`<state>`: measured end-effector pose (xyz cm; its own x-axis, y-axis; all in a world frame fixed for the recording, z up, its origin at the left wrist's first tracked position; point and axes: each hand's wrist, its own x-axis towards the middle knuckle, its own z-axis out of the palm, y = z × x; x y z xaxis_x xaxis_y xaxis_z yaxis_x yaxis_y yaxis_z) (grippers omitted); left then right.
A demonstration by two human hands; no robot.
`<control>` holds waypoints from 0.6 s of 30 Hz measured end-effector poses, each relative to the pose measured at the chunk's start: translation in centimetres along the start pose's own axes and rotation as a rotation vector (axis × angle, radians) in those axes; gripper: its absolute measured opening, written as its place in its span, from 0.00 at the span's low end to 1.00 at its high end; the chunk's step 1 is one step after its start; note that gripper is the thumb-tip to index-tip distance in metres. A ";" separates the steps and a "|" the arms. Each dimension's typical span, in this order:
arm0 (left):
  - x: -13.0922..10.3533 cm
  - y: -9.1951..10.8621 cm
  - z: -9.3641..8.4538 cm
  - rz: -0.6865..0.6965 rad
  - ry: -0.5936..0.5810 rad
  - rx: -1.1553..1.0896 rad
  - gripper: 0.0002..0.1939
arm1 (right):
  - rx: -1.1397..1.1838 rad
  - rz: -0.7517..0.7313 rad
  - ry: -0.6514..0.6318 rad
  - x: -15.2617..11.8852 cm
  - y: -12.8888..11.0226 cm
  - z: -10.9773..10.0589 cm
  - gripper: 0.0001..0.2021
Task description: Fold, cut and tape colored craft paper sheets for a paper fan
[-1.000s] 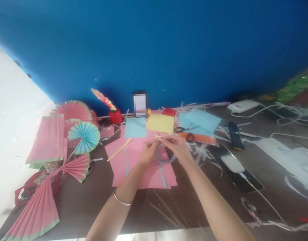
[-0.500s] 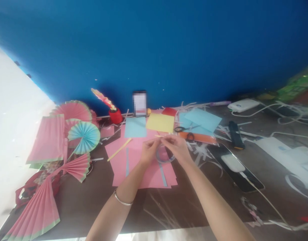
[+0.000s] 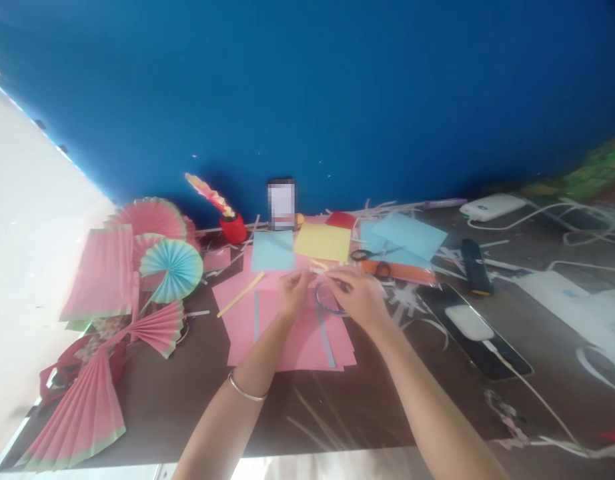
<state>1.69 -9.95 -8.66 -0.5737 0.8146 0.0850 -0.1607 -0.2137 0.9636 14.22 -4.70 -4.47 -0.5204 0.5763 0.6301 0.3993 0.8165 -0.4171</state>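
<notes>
1. In the head view, the left hand (image 3: 293,292) and the right hand (image 3: 360,293) are a little apart above the pink sheets (image 3: 282,333), fingertips turned toward each other.
2. The right hand's thumb and finger are pinched on a small pale strip (image 3: 317,271) that lies between the hands. The left hand's fingers are bent beside its other end; blur hides whether they grip it.
3. A yellow sliver (image 3: 318,264) shows just beyond the pale strip.
4. A clear ring (image 3: 321,305) is below the right hand's fingers, partly hidden by them; whether the hand holds it cannot be told.
5. Beyond the hands are a light blue sheet (image 3: 272,251), a yellow sheet (image 3: 322,241) and an upright device (image 3: 282,205) with a blurred screen.
6. Beyond and to the right of the right hand, scissors (image 3: 361,255) lie by an orange packet (image 3: 402,271) and overlapping blue sheets (image 3: 411,235).
7. Left of the left hand are a yellow strip (image 3: 241,295) on the pink paper and, farther out, a blue pleated fan (image 3: 180,267) among pink fans (image 3: 85,420).
8. Well right of the right hand, a white device (image 3: 469,323) with a cable rests on a dark phone (image 3: 505,357).
</notes>
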 end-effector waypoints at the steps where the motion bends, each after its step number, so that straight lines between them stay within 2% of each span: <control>1: 0.1 0.0 -0.1 0.000 -0.003 -0.010 0.16 | -0.077 -0.045 0.004 -0.1 0.0 0.0 0.10; 4: 0.2 0.0 -0.1 -0.013 -0.005 -0.041 0.17 | -0.261 -0.141 0.002 -0.4 -0.4 -0.3 0.11; 8: 0.1 0.3 -0.2 -0.026 0.018 -0.098 0.17 | -0.375 -0.204 0.008 -0.5 -0.7 -0.7 0.14; 18: 0.3 -0.3 -0.5 -0.037 0.057 -0.074 0.17 | -0.440 -0.282 0.024 -0.4 0.2 -0.7 0.19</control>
<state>1.11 -9.91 -9.02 -0.6103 0.7915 0.0327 -0.2405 -0.2245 0.9443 15.05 -4.77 -4.30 -0.6378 0.3314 0.6953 0.5285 0.8450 0.0820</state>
